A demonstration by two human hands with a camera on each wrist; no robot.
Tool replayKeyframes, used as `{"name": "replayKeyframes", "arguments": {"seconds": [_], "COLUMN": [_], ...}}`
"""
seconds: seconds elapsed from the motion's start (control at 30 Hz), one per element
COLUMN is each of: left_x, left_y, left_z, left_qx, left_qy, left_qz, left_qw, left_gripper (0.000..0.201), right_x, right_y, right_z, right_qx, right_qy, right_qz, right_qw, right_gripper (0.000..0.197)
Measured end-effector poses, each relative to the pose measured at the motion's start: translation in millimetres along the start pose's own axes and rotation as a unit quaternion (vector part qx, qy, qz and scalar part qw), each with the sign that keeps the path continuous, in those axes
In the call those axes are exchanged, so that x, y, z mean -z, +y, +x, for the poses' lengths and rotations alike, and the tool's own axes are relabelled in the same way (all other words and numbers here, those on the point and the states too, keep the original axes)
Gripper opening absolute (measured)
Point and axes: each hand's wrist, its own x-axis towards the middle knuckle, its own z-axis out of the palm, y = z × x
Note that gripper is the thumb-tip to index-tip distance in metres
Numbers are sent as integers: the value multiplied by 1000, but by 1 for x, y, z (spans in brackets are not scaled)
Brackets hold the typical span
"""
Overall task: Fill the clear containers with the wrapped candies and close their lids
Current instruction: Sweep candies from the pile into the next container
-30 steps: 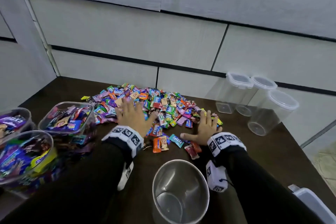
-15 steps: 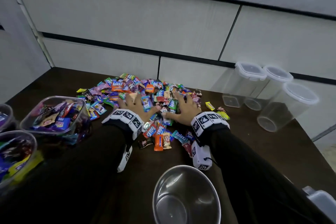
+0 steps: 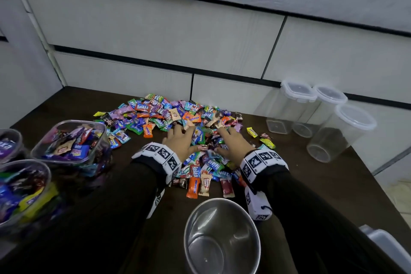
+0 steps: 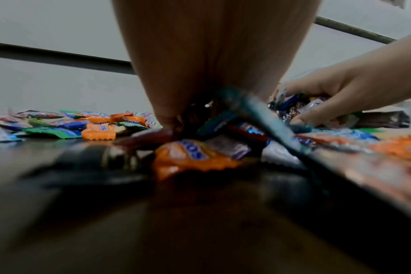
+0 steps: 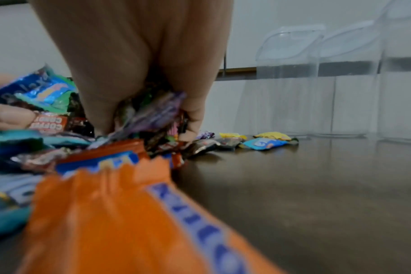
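Both hands have drawn together — left hand point(image 3: 180, 140) and right hand point(image 3: 233, 141), fingers curled round wrapped candies point(image 3: 155, 113); gathering step — next, lift into the steel bowl point(image 3: 222, 236).

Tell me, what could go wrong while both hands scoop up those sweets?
The heaped wrapped candies are loose and slippery, so some held by the left hand and right hand may spill on lifting. The steel bowl sits near the table's front edge, just behind the wrists; a sleeve might knock it. The three empty containers have lids on, so a full handful may have nowhere to go.
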Motion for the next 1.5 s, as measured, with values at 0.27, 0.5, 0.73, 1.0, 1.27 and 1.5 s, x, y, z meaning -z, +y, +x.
{"name": "replayKeyframes", "arguments": {"seconds": [0.27, 0.5, 0.73, 1.0, 1.27, 1.5], "left_x": [16, 25, 26, 57, 72, 117], "left_y": [-9, -3, 10, 18, 22, 42], "left_z": [-12, -28, -50, -75, -111, -153], "left_qx": [-29, -27, -23, -61, -65, -143], "left_qy": [24, 79, 89, 105, 123, 207], "left_qz": [-45, -83, -96, -125, -162, -261], "left_qw": [998, 993, 991, 985, 977, 932], "left_gripper": [59, 32, 30, 31, 25, 12], "right_x": [4, 16, 16, 50, 56, 81], "right_y": [6, 6, -1, -12, -25, -39], "right_z": [-16, -34, -63, -95, -137, -159], "right_qx": [5, 13, 26, 54, 73, 84], "right_qy": [76, 93, 121, 159, 183, 225], "right_qz": [46, 60, 67, 61, 102, 121], "right_qw": [996, 994, 990, 984, 975, 963], "right_gripper": [52, 33, 26, 18, 7, 14]}}
